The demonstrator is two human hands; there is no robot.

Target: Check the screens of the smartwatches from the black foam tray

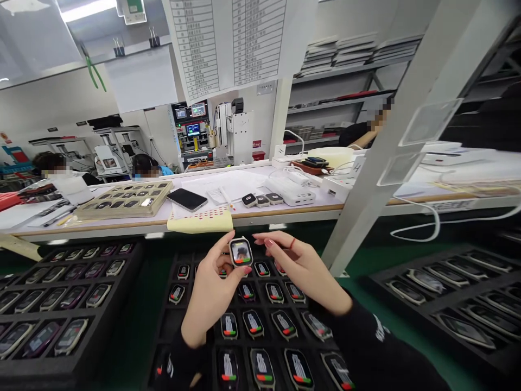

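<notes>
A smartwatch case (pixel 241 253) with a lit screen and a pale frame is gripped by its edges in my left hand (pixel 215 282). Its face is turned up toward me. Just right of it hovers my right hand (pixel 303 266), fingers stretched and apart, with nothing in them. Both hands are above a black foam tray (pixel 171 320) whose pockets hold several similar watch cases (pixel 254 324), their screens lit with text and red and green marks. At least one pocket at the tray's left has no watch in it.
More foam trays of watches flank me, a left tray (pixel 101 331) and a right tray (pixel 391 315). On the shelf ahead are a phone (pixel 187 199), a power bank (pixel 291 187) and a compartment tray (pixel 122 200). A slanted white post (pixel 378 141) stands right. Co-workers are beyond.
</notes>
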